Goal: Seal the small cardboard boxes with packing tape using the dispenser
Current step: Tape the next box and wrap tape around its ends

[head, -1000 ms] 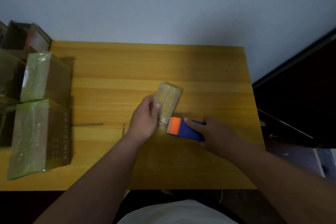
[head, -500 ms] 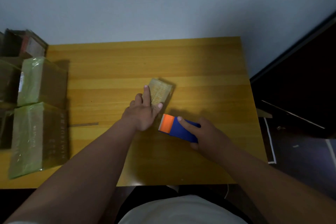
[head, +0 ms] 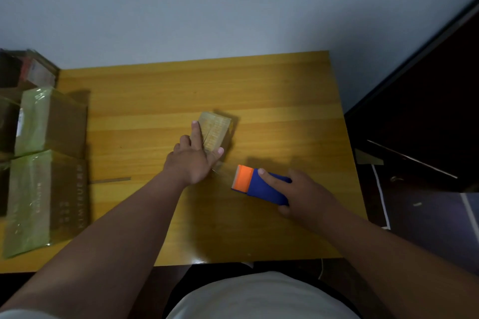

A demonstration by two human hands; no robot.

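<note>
Hands over a wooden table (head: pixel 259 80): left hand (head: pixel 193 163) presses straight fingers on a small closed cardboard box (head: pixel 216 132) at centre, right hand (head: pixel 308 194) at four o'clock grips a blue-and-orange tape dispenser (head: pixel 259 185), larger taped boxes (head: pixel 49 163) at nine o'clock.

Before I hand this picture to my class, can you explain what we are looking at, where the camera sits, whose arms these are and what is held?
There is no machine here. A person wears the camera on the head, so it looks down over their own arms at a wooden table. The left hand presses a small cardboard box flat onto the table, forefinger stretched along its top. The right hand grips a blue and orange tape dispenser just beside the box, not touching it. At the table's left edge stand larger boxes wrapped in tape.
</note>
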